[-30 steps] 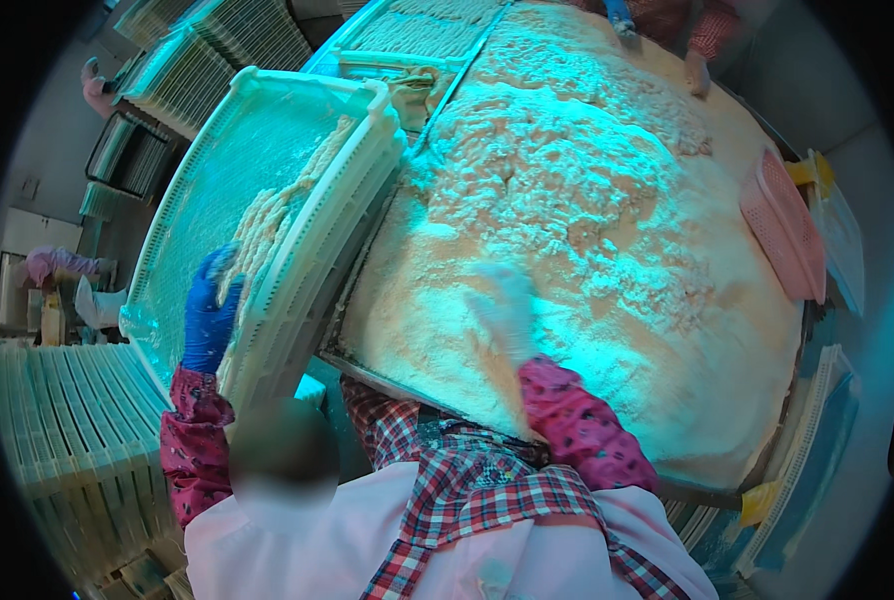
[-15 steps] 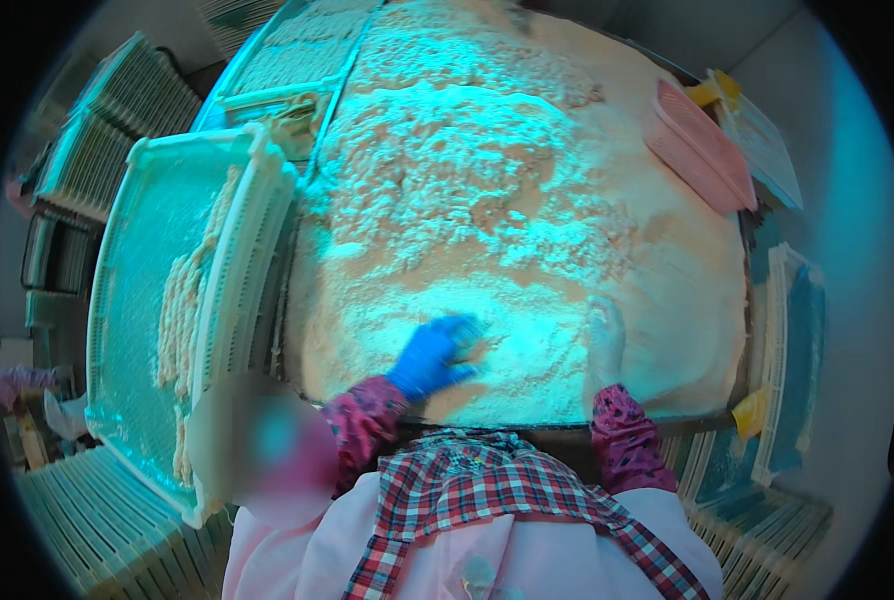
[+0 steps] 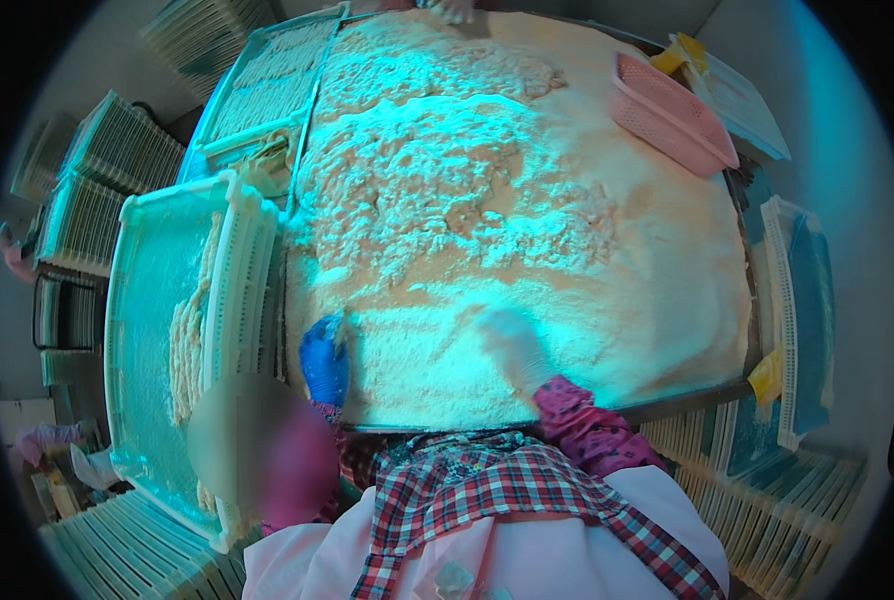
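While the blue-gloved left hand occupies centre-left, the magenta-sleeved right hand (blurred; both hands' finger closure cannot be determined) overlies pale powder, lower centre.

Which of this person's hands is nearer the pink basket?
Right. The right hand is over the powder, below and left of the pink basket in view; the left hand is farther left, near the stacked trays.

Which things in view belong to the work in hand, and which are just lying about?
Apparently in use:
- left hand, blue-gloved
- right hand, blurred
- pale powder
- mesh tray at left, holding pale pieces

Seemingly lying about:
- pink basket
- blue-and-white tray at right
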`<control>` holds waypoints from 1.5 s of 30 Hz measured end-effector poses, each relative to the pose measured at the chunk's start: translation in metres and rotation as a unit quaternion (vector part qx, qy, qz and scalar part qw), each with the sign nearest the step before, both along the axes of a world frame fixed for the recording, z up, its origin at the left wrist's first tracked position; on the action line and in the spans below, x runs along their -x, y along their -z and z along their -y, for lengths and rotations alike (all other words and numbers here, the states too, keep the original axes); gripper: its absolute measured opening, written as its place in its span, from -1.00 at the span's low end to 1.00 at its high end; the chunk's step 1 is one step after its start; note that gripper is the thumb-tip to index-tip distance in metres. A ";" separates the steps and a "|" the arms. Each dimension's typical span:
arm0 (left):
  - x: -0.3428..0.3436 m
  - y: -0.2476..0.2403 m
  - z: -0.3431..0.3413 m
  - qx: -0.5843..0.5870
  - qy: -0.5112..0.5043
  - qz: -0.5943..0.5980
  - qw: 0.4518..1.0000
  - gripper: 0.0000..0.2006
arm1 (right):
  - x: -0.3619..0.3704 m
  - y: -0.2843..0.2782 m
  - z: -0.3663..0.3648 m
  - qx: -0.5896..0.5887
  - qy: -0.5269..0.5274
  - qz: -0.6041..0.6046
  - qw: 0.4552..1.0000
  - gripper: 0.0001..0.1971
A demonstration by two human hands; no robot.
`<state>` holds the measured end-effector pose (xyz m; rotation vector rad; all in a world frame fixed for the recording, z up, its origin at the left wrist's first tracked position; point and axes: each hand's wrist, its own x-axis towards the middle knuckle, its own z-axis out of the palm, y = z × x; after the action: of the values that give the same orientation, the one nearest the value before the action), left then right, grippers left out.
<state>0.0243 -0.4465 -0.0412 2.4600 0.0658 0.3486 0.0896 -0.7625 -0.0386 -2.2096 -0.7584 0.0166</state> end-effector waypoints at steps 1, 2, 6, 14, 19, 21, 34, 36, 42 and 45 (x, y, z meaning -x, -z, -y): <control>0.004 0.009 0.002 0.112 -0.014 -0.025 0.993 -0.57 | -0.005 -0.002 0.016 0.047 0.039 0.039 0.997 -0.82; 0.005 0.018 0.022 0.388 -0.027 -0.028 0.921 -0.60 | -0.006 0.010 0.028 -0.001 0.158 0.020 0.987 -0.80; -0.029 -0.041 0.084 0.548 0.083 -0.221 0.803 -0.59 | -0.007 0.011 0.050 -0.258 0.293 -0.286 0.875 -0.76; -0.035 -0.051 0.051 0.673 -0.018 -0.249 0.697 -0.61 | -0.002 0.007 0.041 -0.375 0.217 -0.299 0.850 -0.70; -0.015 -0.026 0.058 0.738 -0.005 -0.212 0.641 -0.54 | 0.017 -0.033 -0.017 -0.053 0.050 -0.046 0.996 -0.70; -0.006 -0.037 0.066 0.761 -0.048 -0.155 0.629 -0.54 | 0.037 -0.032 -0.027 -0.009 -0.014 -0.055 0.998 -0.70; 0.007 -0.027 0.024 0.212 0.118 -0.108 0.964 -0.74 | 0.021 -0.029 0.029 0.044 -0.026 -0.014 0.999 -0.77; 0.014 -0.015 0.046 0.211 0.060 -0.071 0.973 -0.74 | 0.028 -0.042 0.020 0.017 -0.024 -0.093 0.995 -0.77; -0.004 0.002 0.105 0.177 0.006 -0.126 0.976 -0.61 | 0.025 -0.008 0.010 -0.127 0.116 -0.284 0.943 -0.76; -0.007 0.016 0.105 0.729 -0.059 -0.144 0.667 -0.63 | 0.026 -0.017 0.009 -0.268 0.156 -0.435 0.845 -0.76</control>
<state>0.0310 -0.5517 -0.0576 0.8479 0.4470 -0.0942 0.0634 -0.7720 -0.0215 -1.5043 0.1170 0.5420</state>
